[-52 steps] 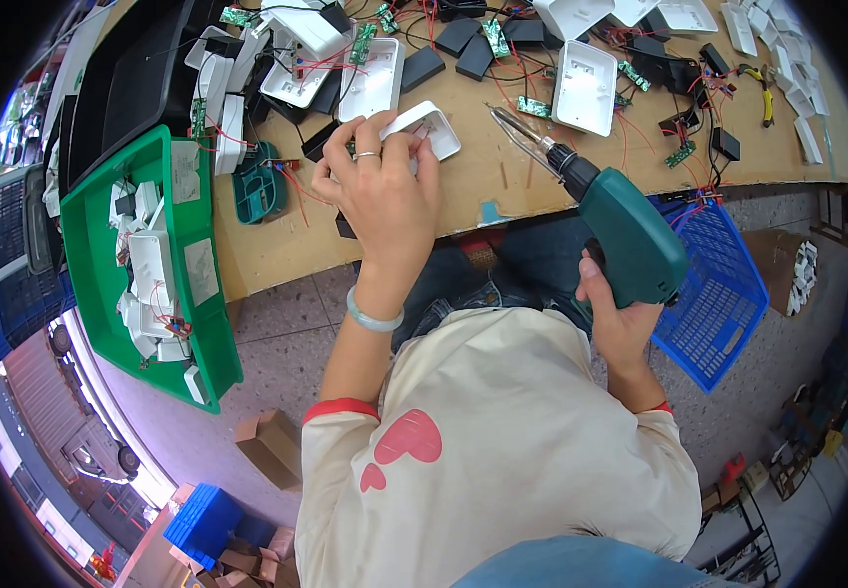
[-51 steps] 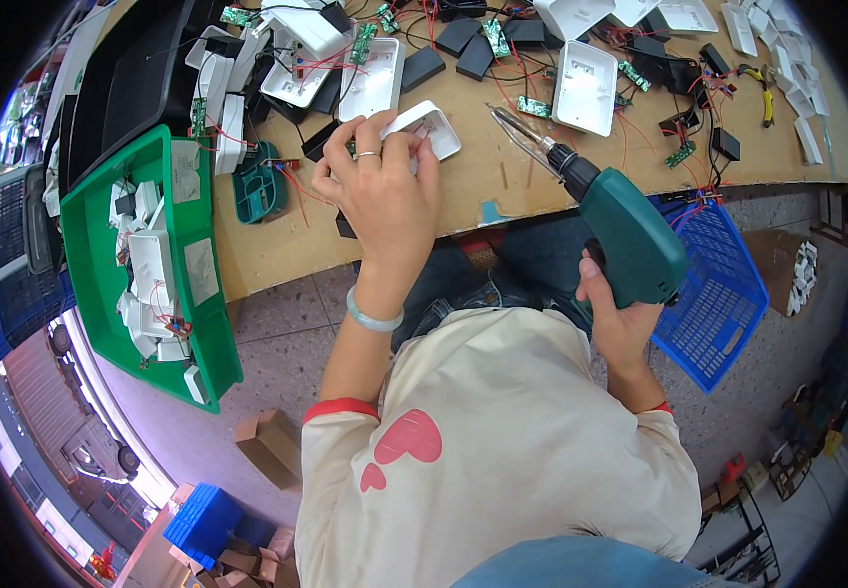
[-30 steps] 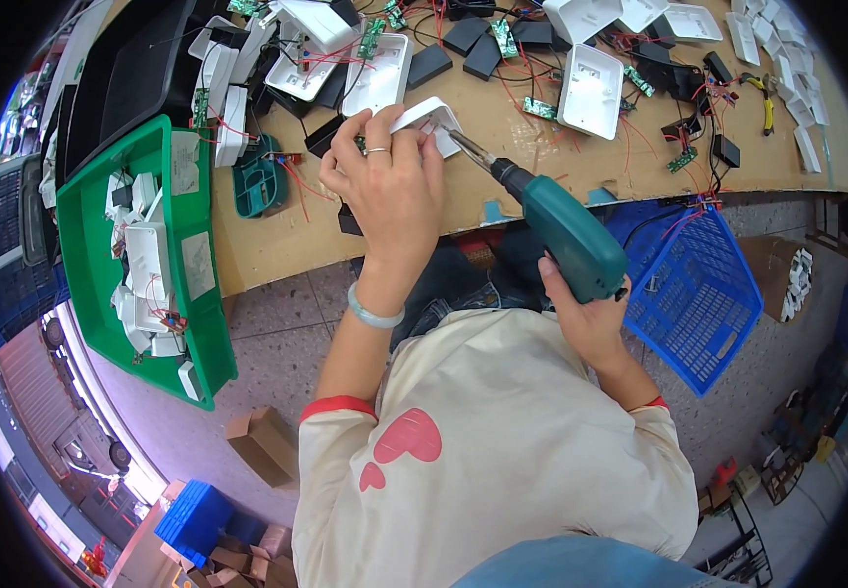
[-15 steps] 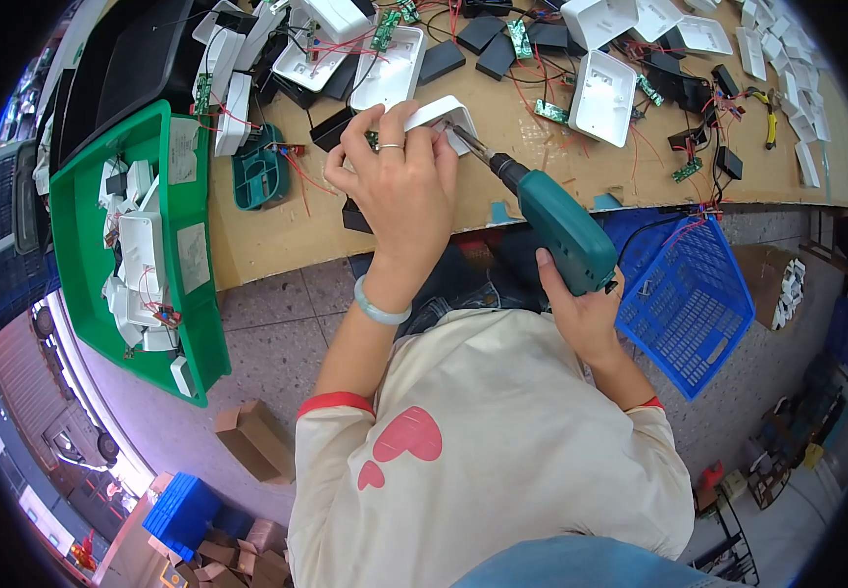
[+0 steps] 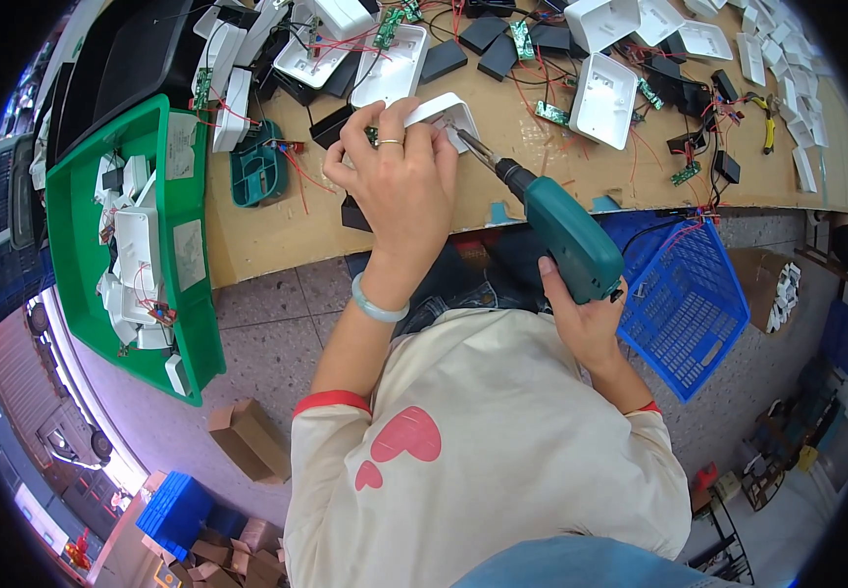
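My left hand (image 5: 399, 186) grips a small white plastic housing (image 5: 454, 110) near the table's front edge, its open side tilted toward the right. My right hand (image 5: 586, 318) is wrapped round the rear of a green electric screwdriver (image 5: 573, 235). The tool slants up and to the left, and its bit reaches into the housing. Whether the tip sits on a screw is too small to tell. Just left of my left hand lies a dark green divided tray (image 5: 258, 176) with red wires beside it.
White housings (image 5: 604, 98), black boxes (image 5: 444, 61) and green circuit boards (image 5: 522, 41) with red wires crowd the table's (image 5: 277, 240) far side. A green bin (image 5: 199, 323) of white parts stands at left, a blue basket (image 5: 703, 363) at right. Yellow-handled pliers (image 5: 769, 127) lie far right.
The screwdriver's body has shifted very slightly right and down. My left hand and the housing hold almost the same place, and the view has moved a little.
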`<state>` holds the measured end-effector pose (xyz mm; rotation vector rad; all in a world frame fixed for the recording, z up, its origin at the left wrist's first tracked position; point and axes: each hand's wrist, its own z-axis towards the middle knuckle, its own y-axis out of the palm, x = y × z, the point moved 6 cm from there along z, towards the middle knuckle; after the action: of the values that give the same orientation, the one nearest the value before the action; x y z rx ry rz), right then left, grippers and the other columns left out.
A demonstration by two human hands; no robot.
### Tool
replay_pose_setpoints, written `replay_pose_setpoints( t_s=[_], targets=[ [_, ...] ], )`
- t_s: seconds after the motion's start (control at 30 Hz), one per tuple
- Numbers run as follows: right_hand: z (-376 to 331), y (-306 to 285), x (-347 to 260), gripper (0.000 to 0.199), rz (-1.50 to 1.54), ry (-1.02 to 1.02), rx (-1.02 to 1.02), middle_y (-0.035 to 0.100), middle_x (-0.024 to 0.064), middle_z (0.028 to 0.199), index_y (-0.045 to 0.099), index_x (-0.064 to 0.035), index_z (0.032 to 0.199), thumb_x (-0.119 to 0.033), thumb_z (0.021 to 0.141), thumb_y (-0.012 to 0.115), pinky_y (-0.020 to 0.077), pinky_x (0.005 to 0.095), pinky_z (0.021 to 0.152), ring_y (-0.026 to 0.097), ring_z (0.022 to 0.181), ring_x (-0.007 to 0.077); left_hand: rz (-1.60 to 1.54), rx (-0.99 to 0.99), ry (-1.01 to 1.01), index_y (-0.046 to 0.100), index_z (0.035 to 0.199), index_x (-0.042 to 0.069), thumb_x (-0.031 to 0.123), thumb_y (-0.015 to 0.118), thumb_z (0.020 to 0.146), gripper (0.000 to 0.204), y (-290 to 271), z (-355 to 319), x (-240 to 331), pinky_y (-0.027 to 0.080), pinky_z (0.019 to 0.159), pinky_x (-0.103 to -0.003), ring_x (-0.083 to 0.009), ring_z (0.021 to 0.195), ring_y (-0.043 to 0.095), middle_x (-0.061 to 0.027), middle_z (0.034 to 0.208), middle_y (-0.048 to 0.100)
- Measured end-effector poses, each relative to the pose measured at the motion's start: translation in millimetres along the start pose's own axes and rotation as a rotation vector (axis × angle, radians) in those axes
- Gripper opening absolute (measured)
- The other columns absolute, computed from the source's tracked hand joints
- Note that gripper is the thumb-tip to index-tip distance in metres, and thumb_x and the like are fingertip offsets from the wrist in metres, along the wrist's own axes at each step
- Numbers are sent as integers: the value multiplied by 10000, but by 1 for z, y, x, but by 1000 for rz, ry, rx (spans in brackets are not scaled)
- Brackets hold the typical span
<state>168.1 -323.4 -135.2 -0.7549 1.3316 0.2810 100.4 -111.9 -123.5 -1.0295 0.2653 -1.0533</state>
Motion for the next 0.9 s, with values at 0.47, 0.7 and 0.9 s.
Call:
replay_pose_setpoints(
  t_s=[0.47, 0.7, 0.9],
  targets=[
    [-1, -3, 5, 171, 3, 52, 2, 632, 42, 838, 673, 36, 1050, 7, 892, 732, 462, 254, 644, 578, 715, 112, 19, 17, 15, 690, 789, 74, 163, 749, 798, 107, 1, -1, 1, 312, 968, -531, -304, 1198, 525, -27, 1177, 657],
    [0, -2, 5, 155, 47, 41, 7, 640, 7, 755, 669, 34, 1056, -8, 918, 724, 446, 233, 559, 568, 622, 68, 19, 39, -28, 688, 789, 80, 176, 749, 786, 114, 1, -2, 2, 306, 966, -542, -313, 1204, 523, -26, 1185, 655],
    [1, -2, 5, 222, 86, 133, -3, 655, 73, 982, 666, 47, 1091, 26, 880, 733, 496, 256, 786, 612, 868, 133, 38, 85, -8, 675, 768, 79, 161, 745, 776, 108, 2, -5, 3, 303, 963, -550, -320, 1205, 530, -29, 1190, 662]
  ],
)
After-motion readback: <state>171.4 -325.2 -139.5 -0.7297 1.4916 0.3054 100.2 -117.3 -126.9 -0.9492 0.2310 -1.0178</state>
